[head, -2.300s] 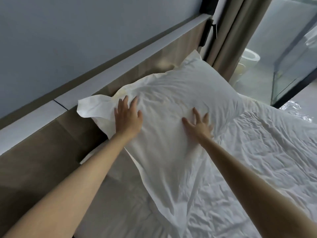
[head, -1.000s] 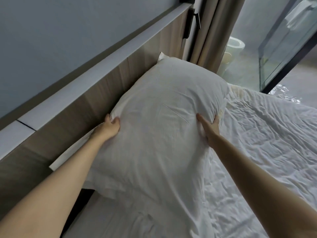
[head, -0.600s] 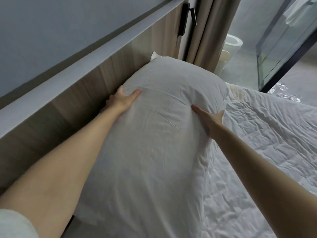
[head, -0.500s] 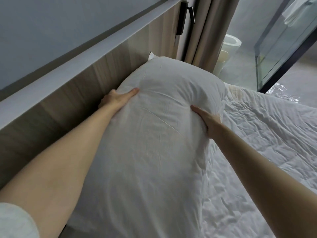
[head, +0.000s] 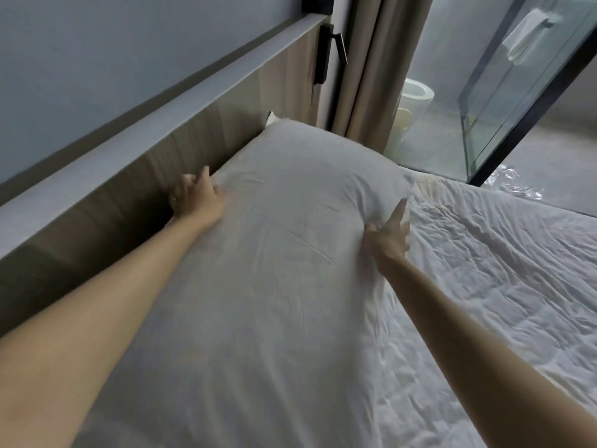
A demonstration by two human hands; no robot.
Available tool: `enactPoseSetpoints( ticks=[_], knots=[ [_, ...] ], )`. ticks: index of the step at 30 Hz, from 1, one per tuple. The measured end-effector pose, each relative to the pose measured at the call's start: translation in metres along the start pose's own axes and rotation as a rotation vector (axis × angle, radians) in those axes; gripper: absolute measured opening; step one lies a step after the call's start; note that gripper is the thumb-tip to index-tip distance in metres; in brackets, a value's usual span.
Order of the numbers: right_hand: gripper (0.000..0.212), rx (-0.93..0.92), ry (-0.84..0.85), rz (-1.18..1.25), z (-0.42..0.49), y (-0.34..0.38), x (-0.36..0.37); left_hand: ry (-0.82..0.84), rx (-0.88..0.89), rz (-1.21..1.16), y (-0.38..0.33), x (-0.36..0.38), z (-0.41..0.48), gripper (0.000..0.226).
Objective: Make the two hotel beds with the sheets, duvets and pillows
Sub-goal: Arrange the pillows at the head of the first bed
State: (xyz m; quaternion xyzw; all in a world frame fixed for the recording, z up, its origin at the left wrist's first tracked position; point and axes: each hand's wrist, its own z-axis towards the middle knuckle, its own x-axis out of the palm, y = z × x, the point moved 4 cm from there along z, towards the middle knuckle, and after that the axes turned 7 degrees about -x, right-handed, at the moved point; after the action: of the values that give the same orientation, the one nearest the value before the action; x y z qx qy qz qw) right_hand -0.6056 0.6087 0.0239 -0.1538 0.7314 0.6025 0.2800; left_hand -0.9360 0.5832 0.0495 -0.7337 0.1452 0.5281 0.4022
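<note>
A plump white pillow (head: 290,221) lies lengthwise along the wooden headboard (head: 129,195) at the head of the bed. My left hand (head: 197,197) sits in the gap between headboard and pillow, its fingers loosely spread and touching the pillow's left edge. On the pillow's right edge, my right hand (head: 389,234) presses with straight fingers pointing away from me. The crumpled white duvet (head: 500,270) covers the bed to the right of the pillow. Both forearms reach in from the bottom of the view.
A beige curtain (head: 371,76) hangs beyond the pillow's far end, next to a black wall fixture (head: 326,53). Behind it are a toilet (head: 416,92) and a black-framed glass partition (head: 517,92) with a towel (head: 526,33) hanging inside. A grey ledge tops the headboard.
The pillow has come down from a raised, gripped position to lie flat along the headboard. Both hands have loosened from holding its sides to touching its edges.
</note>
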Motion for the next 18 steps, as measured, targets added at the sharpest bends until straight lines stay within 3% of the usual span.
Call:
enactPoseSetpoints(
  ticks=[2, 5, 7, 9, 13, 18],
  knots=[
    [0.073, -0.247, -0.038, -0.254, -0.01, 0.02, 0.001, -0.026, 0.137, 0.049, -0.016, -0.001, -0.02, 0.052],
    [0.056, -0.536, 0.063, -0.196, -0.035, 0.056, 0.016, -0.024, 0.292, 0.065, -0.037, -0.001, -0.06, 0.053],
    [0.052, -0.526, 0.235, -0.229, -0.056, 0.056, 0.042, 0.01, 0.296, 0.073, -0.03, 0.016, -0.083, 0.054],
    [0.054, -0.524, 0.356, -0.423, -0.078, 0.04, 0.069, 0.066, 0.209, 0.141, -0.003, 0.036, -0.094, 0.06],
    [0.058, -0.582, 0.414, -0.552, -0.097, 0.031, 0.085, 0.165, 0.05, 0.116, 0.043, 0.041, -0.083, 0.074],
    [0.071, -0.644, 0.519, -0.614, -0.159, 0.018, 0.076, 0.101, -0.049, 0.146, 0.101, 0.023, -0.107, 0.072]
  ],
)
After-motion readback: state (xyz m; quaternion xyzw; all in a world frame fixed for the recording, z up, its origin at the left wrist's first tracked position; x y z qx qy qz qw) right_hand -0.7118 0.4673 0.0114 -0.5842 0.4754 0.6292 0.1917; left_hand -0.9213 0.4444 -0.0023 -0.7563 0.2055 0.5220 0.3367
